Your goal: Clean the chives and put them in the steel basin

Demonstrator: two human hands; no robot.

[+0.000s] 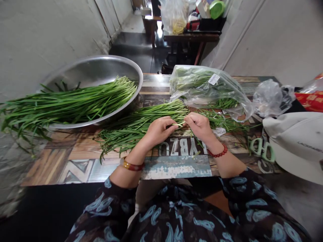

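My left hand [163, 130] pinches the pale end of a green stalk [179, 124] over the table. My right hand [198, 125] is closed close beside it, its thumb and fingertips at the same stalk's tip. Under and behind my left hand lies a loose pile of long green stalks [141, 119], pale ends to the right. A large steel basin [101, 60] at the left holds a thick bundle of stalks [83, 101] whose leaves hang over its rim. Thin green scraps [222, 121] lie right of my right hand.
Behind the hands lies a clear bag of greens [199, 82]. At the right are a crumpled plastic bag [268, 95], green-handled scissors [262, 149] and a pale cap [297, 141]. The patterned table [174, 166] ends just before my body. A cluttered side table [191, 37] stands beyond.
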